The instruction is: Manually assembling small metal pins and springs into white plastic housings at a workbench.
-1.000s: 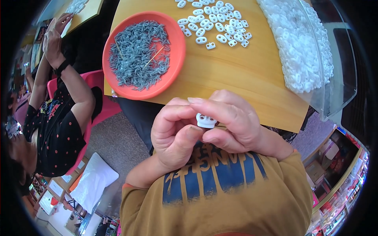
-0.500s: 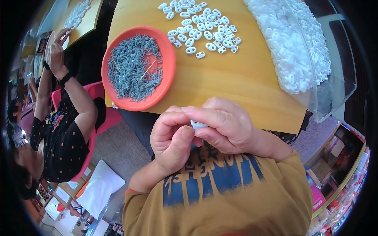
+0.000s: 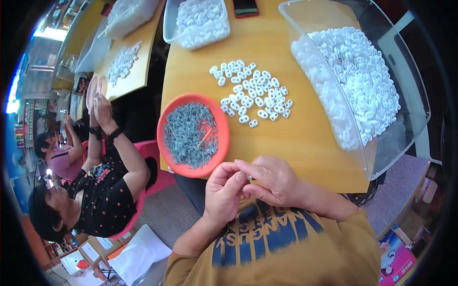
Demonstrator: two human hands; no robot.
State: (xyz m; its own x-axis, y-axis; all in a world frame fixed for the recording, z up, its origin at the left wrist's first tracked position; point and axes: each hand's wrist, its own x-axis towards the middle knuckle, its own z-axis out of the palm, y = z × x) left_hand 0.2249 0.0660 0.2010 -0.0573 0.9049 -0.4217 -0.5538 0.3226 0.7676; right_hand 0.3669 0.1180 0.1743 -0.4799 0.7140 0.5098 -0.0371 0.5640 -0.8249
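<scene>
White piece (image 3: pixel 248 178), mostly hidden, between left grip (image 3: pixel 221 191) and right grip (image 3: pixel 274 181), in fingertip pinch of both

Left fisheye on my head, looking steeply down over my brown T-shirt (image 3: pixel 305 252); left hand (image 3: pixel 224 193), right hand (image 3: pixel 274 183) near, wooden tabletop (image 3: pixel 310 162) just beyond, view bowed toward edges

orange plate (image 3: pixel 224 144) crowds the left hand (image 3: pixel 225 193); bare tabletop (image 3: pixel 305 150) lies rightward.
</scene>
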